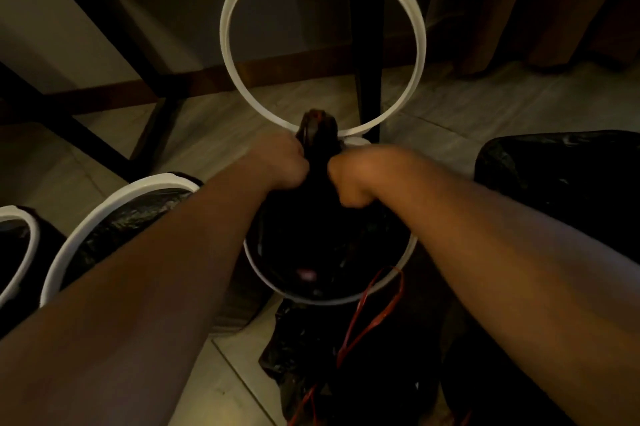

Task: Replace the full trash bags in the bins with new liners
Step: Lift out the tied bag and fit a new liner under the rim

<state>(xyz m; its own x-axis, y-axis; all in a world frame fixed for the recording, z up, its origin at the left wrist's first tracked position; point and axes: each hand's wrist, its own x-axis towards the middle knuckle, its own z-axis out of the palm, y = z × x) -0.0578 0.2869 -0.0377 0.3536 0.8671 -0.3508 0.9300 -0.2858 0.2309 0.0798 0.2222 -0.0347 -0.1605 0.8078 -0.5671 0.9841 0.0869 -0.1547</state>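
Gripping the bunched neck of the bag (pixel 311 238) with left hand (pixel 284 162) and right hand (pixel 349 179): fists close together, one either side of the neck, fingers curled into the plastic. Seated in the bin (pixel 325 301), body filling the opening, neck drawn up above the rim. White ring (pixel 228 55) tipped upright behind, clear of the opening.

Handling, as judged:
- thin black film, soft, no stiffness of its own
- looks full, so likely some weight, plus drag against the bin wall on a lift
- best taken right here at the gathered neck; lower down only slack film, prone to stretch or tear
- probably slick under a loose grip, so keep the plastic wadded in both fists
- straight up and toward the body, to miss the ring

Around: two lined bins (pixel 114 204) at left, a second sack (pixel 561 176) at right, a crumpled liner (pixel 304 349) with red drawstring (pixel 377 314) on the floor (pixel 214 134) in front
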